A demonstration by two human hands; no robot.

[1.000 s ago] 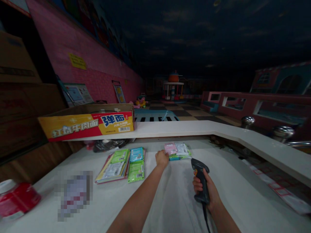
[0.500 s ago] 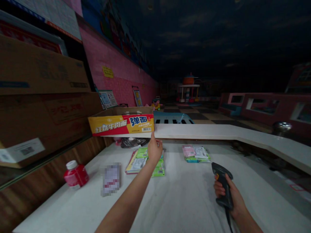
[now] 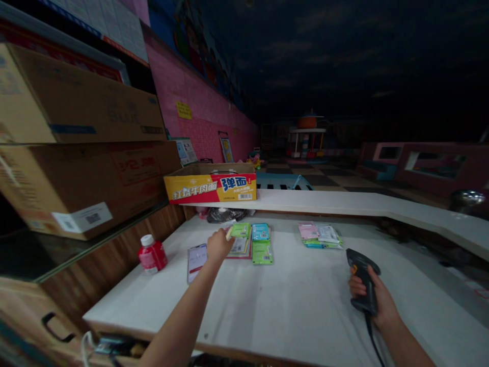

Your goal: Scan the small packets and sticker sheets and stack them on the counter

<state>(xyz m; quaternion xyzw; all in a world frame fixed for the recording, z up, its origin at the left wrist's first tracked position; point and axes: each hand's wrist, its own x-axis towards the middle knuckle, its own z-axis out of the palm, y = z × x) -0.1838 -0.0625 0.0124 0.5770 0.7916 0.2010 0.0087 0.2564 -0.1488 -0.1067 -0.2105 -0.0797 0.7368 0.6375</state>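
Note:
My right hand (image 3: 372, 293) is wrapped around the grip of a black barcode scanner (image 3: 364, 280), whose cord runs down from the handle. My left hand (image 3: 220, 245) is closed at the left side of several small flat packets. Its fingertips meet a thin yellowish edge there, and what they grip is mostly hidden. Beside it lie a green packet (image 3: 240, 230), a blue packet (image 3: 261, 232) and another green packet (image 3: 263, 252). A phone (image 3: 196, 261) rests just left of my left hand. Ahead of the scanner sits a second pile of packets (image 3: 319, 234).
A red bottle with a white cap (image 3: 152, 257) stands at the left of the white counter (image 3: 290, 306). An open yellow-and-red carton (image 3: 212, 187) sits on the raised ledge (image 3: 324, 201). Large cardboard boxes (image 3: 91, 178) are stacked at the left.
My left hand has moved from near the carton's lower corner down and left to the packets, its extended index finger now curled. The view has shifted left and down. The scanner stays in my right hand.

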